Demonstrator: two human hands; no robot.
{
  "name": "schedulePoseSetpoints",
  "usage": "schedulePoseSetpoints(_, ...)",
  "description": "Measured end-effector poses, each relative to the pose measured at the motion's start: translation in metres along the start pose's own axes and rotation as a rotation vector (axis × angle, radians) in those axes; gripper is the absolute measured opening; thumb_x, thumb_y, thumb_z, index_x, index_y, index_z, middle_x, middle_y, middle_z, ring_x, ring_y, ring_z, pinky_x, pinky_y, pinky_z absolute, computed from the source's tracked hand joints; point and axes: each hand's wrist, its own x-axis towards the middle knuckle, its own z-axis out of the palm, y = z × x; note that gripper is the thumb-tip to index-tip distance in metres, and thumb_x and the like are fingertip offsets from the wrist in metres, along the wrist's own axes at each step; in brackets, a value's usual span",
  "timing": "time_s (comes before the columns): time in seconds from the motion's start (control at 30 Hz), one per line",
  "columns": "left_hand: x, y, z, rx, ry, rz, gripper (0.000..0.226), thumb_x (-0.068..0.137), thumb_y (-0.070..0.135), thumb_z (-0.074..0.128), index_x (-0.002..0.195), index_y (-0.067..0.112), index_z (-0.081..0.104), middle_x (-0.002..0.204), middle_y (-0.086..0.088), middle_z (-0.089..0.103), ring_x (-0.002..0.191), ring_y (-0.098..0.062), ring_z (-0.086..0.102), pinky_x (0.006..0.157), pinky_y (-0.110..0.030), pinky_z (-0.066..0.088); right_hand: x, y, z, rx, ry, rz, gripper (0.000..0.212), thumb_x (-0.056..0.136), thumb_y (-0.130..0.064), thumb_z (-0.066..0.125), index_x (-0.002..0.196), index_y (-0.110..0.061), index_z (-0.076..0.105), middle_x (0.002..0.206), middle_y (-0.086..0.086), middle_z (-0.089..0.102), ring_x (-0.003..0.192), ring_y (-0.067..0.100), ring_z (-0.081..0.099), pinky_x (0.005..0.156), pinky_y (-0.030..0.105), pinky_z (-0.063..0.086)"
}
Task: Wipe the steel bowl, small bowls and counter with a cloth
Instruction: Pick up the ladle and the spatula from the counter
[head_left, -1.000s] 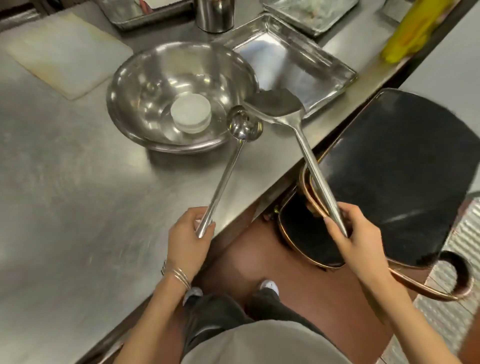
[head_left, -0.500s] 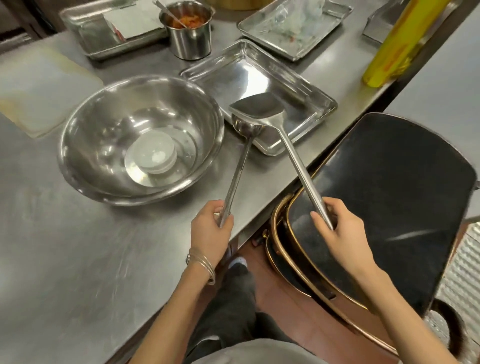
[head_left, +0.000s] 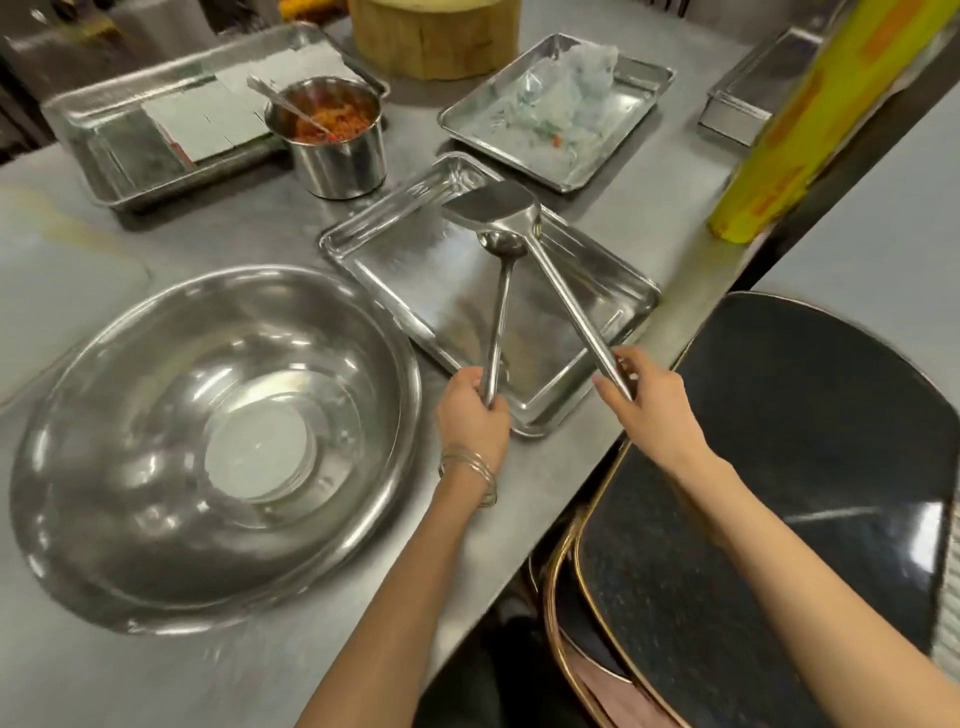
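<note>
The ladle (head_left: 500, 322) handle is clenched in the left hand (head_left: 472, 415), and the spatula (head_left: 488, 205) handle is grasped by the right hand (head_left: 654, 410). Both utensil heads are held over the steel tray (head_left: 395, 270) at the worktop's (head_left: 208, 675) near edge. The steel bowl (head_left: 130, 415) is positioned just left of the tray, with a small bowl (head_left: 260, 457) seated inside.

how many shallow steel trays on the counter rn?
3: back-left tray with paper sheets, back-right tray with crumpled plastic, centre tray under ladle and spatula. Deeper tin far right not counted.
</note>
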Motion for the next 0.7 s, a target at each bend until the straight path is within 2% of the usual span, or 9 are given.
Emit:
schedulePoseSetpoints(0.07,0.022,0.006,0.014,-0.022,0.018,-0.026,0.015,0.08,0.001,0.06,0.095,0.004,0.062,0.083,-0.01,0.062,0.074,-0.02,0.054,0.063,-0.017,0.032,0.029,0.008,0.006,-0.003,-0.032,0.001,0.028,0.09,-0.018,0.06,0.114,-0.006,0.054,0.08,-0.001,0.057,0.065,0.011,0.05,0.056,0.012,0.034)
schedulePoseSetpoints(0.13,0.045,0.008,0.028,-0.026,0.018,-0.051,0.005,0.082,0.003,0.059,0.085,0.006,0.06,0.074,-0.009,0.058,0.068,-0.02,0.05,0.061,-0.019,0.032,0.059,0.017,0.014,-0.027,-0.067,0.004,0.026,0.09,-0.017,0.059,0.113,-0.004,0.054,0.079,-0.001,0.055,0.065,0.012,0.048,0.056,0.011,0.033)
schedulePoseSetpoints(0.23,0.08,0.004,0.048,0.011,0.01,-0.121,0.017,0.082,0.002,0.057,0.071,0.011,0.049,0.064,-0.005,0.049,0.061,-0.019,0.044,0.059,-0.023,0.034,0.097,0.029,0.03,-0.054,-0.09,0.03,0.029,0.091,-0.018,0.059,0.115,-0.003,0.054,0.083,0.001,0.055,0.07,0.015,0.049,0.057,0.014,0.03)
schedulePoseSetpoints(0.33,0.111,-0.006,0.066,0.029,0.036,-0.189,0.025,0.08,0.0,0.056,0.064,0.014,0.045,0.065,-0.005,0.05,0.059,-0.018,0.045,0.062,-0.031,0.043,0.127,0.043,0.049,-0.048,-0.127,0.054,0.031,0.091,-0.021,0.059,0.116,-0.004,0.054,0.087,0.003,0.058,0.079,0.022,0.056,0.066,0.02,0.032)
schedulePoseSetpoints(0.37,0.119,-0.008,0.071,0.035,0.043,-0.205,0.022,0.08,0.0,0.056,0.065,0.013,0.048,0.067,-0.007,0.053,0.061,-0.02,0.047,0.064,-0.034,0.046,0.135,0.047,0.056,-0.046,-0.143,0.061,0.03,0.091,-0.021,0.058,0.115,-0.004,0.054,0.089,0.006,0.061,0.083,0.024,0.058,0.068,0.022,0.034)
schedulePoseSetpoints(0.43,0.133,-0.016,0.079,0.039,0.053,-0.223,0.006,0.081,0.0,0.056,0.082,0.005,0.059,0.078,-0.013,0.061,0.072,-0.026,0.055,0.073,-0.035,0.048,0.148,0.051,0.07,-0.036,-0.174,0.076,0.031,0.09,-0.021,0.058,0.116,-0.003,0.054,0.098,0.014,0.065,0.09,0.029,0.06,0.073,0.027,0.04)
schedulePoseSetpoints(0.53,0.149,-0.027,0.09,0.055,0.073,-0.218,0.015,0.083,0.001,0.056,0.097,-0.001,0.06,0.092,-0.018,0.066,0.087,-0.031,0.061,0.076,-0.03,0.044,0.164,0.049,0.086,-0.014,-0.188,0.087,0.031,0.09,-0.019,0.057,0.117,-0.003,0.053,0.104,0.016,0.065,0.094,0.031,0.06,0.082,0.035,0.044)
schedulePoseSetpoints(0.7,0.168,-0.036,0.1,0.069,0.079,-0.213,0.022,0.085,0.001,0.056,0.107,-0.001,0.055,0.104,-0.016,0.063,0.092,-0.025,0.059,0.069,-0.012,0.034,0.191,0.04,0.102,-0.017,-0.203,0.057,0.027,0.091,-0.019,0.056,0.113,-0.005,0.052,0.099,0.013,0.064,0.087,0.027,0.06,0.079,0.037,0.048)
